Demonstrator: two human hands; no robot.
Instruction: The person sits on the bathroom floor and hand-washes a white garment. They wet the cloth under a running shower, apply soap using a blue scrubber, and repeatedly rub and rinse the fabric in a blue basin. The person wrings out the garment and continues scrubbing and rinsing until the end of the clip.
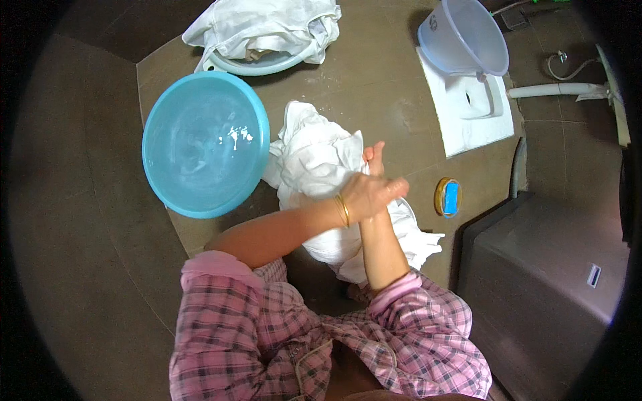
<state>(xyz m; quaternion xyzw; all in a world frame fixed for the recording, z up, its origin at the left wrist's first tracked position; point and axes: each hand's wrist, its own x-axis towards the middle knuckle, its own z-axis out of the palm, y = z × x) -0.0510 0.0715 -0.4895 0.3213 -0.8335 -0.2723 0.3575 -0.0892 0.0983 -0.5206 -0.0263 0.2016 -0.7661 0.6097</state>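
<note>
My left hand [370, 198], with gold bangles at the wrist, crosses over my right wrist and is curled around it. Past it, the fingers of my right hand [374, 156] show, spread a little, beside the cloth; the rest of that hand is hidden under the left. Both hands look wet. Below them a bunched white cloth [321, 155] lies in folds across the floor, one end reaching out to the right of my right forearm. To the left stands a round blue tub [200, 145] holding cloudy water.
A second basin [271, 66] at the back is heaped with white garments [266, 25]. A translucent bucket [441, 45] stands by a white squat toilet pan [456, 130]. At right are a blue soap bar [451, 198] in a round dish [439, 196] and a large grey box-like object [541, 260].
</note>
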